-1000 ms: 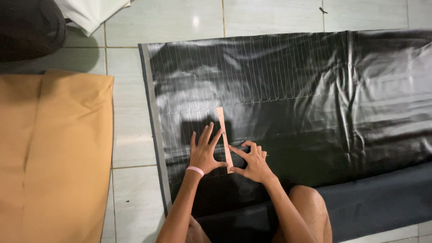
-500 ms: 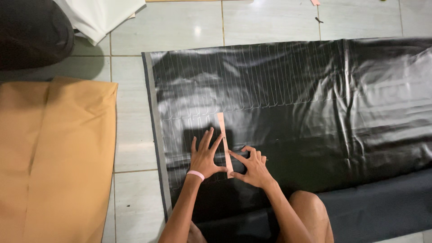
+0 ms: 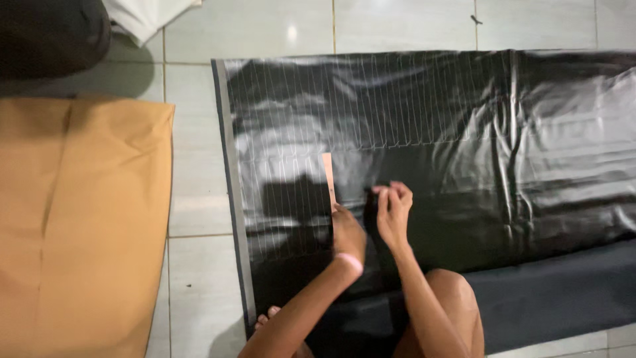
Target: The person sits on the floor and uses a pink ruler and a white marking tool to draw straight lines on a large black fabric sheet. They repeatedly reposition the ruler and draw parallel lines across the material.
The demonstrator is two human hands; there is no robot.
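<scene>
Left hand [image 3: 346,233] presses flat on the strip [image 3: 328,178]; right hand [image 3: 392,211], just beside it, is curled, contents indiscernible. The strip may slip on the glossy sheet [image 3: 464,132], skewing the lines [image 3: 371,99] beyond it.

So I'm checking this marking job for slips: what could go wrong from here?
The left hand touches only the near end of the narrow strip, so its far end might swing off line. The glossy black sheet is creased, which could bend any mark. The right hand is lifted clear, leaving the sheet unpinned there.
</scene>
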